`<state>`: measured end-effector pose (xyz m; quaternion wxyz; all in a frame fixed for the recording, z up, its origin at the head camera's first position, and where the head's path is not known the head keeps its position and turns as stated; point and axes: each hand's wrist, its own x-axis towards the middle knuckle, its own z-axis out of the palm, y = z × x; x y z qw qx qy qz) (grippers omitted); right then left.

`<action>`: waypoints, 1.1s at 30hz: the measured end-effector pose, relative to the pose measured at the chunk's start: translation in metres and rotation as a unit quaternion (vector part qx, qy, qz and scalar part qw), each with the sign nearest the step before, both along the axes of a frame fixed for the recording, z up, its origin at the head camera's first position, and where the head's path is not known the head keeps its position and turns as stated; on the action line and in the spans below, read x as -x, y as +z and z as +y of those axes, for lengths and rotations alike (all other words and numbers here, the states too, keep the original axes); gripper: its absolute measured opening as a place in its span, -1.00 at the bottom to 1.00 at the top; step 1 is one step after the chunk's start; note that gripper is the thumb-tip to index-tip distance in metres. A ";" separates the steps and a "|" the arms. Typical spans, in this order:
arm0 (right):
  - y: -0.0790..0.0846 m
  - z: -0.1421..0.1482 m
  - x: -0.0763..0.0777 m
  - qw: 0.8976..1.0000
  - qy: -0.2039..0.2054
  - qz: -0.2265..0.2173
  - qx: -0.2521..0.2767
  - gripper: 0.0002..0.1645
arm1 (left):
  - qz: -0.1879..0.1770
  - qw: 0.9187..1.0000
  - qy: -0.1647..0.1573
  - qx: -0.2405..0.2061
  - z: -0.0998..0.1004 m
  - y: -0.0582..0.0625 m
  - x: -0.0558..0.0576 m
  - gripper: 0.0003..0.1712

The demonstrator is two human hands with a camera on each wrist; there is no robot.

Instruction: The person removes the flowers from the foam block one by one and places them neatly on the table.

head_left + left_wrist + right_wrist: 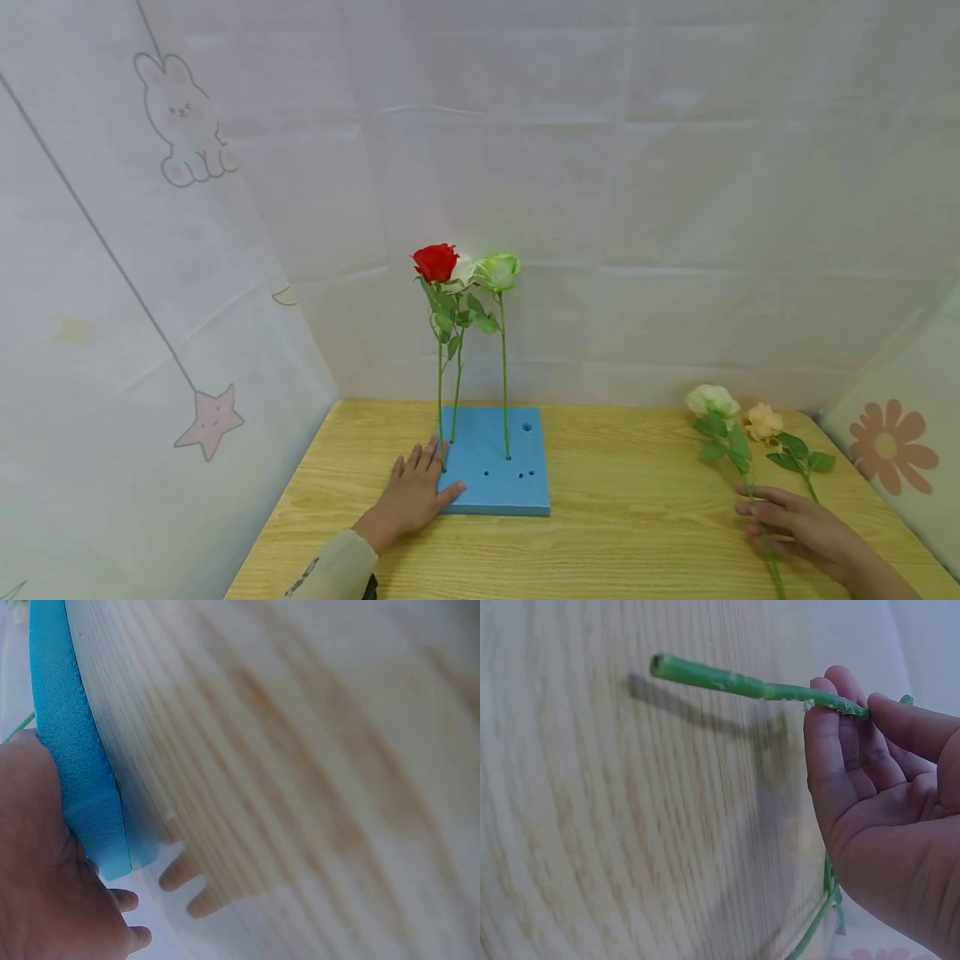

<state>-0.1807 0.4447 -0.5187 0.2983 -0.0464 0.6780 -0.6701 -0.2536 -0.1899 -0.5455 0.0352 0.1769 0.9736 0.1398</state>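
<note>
My left hand [411, 493] rests at the left edge of a blue foam block [495, 492], fingers spread along its side and thumb over the front left corner. Stems of a red rose [435, 262], a white rose [462, 272] and a green rose [498, 272] stand upright in the block's holes. At the right, my right hand [806, 527] pinches the green stem [712, 677] of a creamy white rose [711, 401] between thumb and fingers. The cut stem end points out over the table in the right wrist view.
A peach flower [764, 422] with green leaves lies on the wooden table [622, 517] to the right of the held rose. Several holes [527, 427] show in the block. Pale cloth with printed figures hangs behind and at both sides.
</note>
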 end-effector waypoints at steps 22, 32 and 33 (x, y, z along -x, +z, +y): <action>-0.012 0.033 0.007 1.000 -0.005 -0.019 0.017 -0.44 | -0.007 1.000 0.005 0.003 -0.001 -0.002 0.002 0.13; -0.013 0.045 0.008 1.000 0.009 -0.022 0.017 -0.47 | -0.002 1.000 0.000 0.001 0.001 0.001 0.000 0.10; -0.014 0.045 0.008 0.999 0.011 -0.028 0.022 -0.50 | -0.003 1.000 0.000 0.000 0.001 0.001 -0.001 0.10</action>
